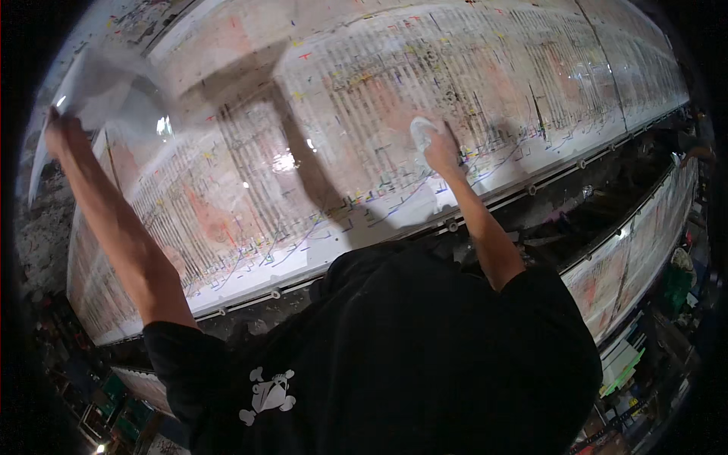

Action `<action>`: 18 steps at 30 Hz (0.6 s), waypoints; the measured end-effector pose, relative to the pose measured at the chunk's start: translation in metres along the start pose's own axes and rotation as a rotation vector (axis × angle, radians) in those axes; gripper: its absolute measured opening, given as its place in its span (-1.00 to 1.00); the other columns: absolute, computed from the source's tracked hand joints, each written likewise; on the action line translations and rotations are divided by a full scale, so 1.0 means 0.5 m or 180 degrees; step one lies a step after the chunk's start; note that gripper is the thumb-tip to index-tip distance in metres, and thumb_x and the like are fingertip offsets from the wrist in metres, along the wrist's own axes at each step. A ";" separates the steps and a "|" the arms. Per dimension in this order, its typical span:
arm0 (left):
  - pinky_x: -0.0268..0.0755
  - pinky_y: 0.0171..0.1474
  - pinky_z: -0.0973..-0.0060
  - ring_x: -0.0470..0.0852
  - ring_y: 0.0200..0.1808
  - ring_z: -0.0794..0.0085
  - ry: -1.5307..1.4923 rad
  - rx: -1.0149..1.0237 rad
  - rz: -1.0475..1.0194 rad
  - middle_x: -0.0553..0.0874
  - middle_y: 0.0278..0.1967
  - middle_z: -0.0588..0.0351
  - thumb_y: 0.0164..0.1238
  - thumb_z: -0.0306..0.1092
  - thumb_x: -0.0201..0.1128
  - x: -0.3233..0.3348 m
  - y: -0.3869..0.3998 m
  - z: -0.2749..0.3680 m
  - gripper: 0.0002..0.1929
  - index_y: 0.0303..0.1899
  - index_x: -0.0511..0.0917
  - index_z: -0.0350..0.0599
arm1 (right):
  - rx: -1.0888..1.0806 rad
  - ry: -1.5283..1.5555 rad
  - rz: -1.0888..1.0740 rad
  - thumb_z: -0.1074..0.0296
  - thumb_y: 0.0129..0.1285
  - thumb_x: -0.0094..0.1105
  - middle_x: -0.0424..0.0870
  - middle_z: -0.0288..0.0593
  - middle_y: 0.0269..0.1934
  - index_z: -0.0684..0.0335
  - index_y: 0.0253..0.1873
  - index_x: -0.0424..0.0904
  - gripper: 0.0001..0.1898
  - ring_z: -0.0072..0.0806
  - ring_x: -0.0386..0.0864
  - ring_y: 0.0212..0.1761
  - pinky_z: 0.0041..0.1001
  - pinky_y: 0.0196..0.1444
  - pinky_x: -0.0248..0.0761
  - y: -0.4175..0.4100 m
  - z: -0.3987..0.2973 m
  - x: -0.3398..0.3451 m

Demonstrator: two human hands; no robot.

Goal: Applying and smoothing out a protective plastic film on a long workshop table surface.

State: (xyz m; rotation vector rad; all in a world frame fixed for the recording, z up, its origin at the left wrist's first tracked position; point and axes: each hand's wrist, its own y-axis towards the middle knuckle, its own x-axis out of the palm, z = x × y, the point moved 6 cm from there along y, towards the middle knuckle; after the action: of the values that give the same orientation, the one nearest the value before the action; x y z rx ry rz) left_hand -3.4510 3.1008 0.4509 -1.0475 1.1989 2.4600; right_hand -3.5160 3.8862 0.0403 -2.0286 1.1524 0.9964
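My left hand (67,135) is raised at the far left with its fingers closed on a clear plastic sheet (122,94). The sheet hangs in a blurred curve above the long table (387,165). Lower down and to the right, my right hand (442,152) grips a crumpled white wad (422,129), perhaps cloth, at the table's surface. Whether the wad is pressed down or just above the surface, I cannot tell. Dark stripes, reddish stains and many small coloured pen marks cover the glossy white tabletop.
A metal rail with round stops (532,190) runs along the table's near edge. Behind me at the right stands a second stained table (603,290). Part of another person's arm (699,152) shows at the right rim. Boards with green edges (623,367) lie at lower right.
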 end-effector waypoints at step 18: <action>0.62 -0.16 0.16 0.69 -0.20 0.11 -0.1787 -0.5347 0.0427 0.66 -0.14 -0.15 0.28 -0.39 0.28 0.156 -1.538 0.037 -0.68 -0.11 0.52 -0.54 | -0.0218 -0.1487 0.1085 0.37 0.04 0.15 0.37 0.05 0.25 0.17 0.14 0.54 -0.53 0.10 0.32 0.22 0.02 0.23 0.23 -0.009 0.282 -0.120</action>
State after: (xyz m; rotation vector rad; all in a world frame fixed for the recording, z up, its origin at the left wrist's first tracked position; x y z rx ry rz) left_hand -3.1590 3.6032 -0.0591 -0.2533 -1.2510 3.1832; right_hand -3.5771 4.0245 0.0145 -1.5480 1.2298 1.5948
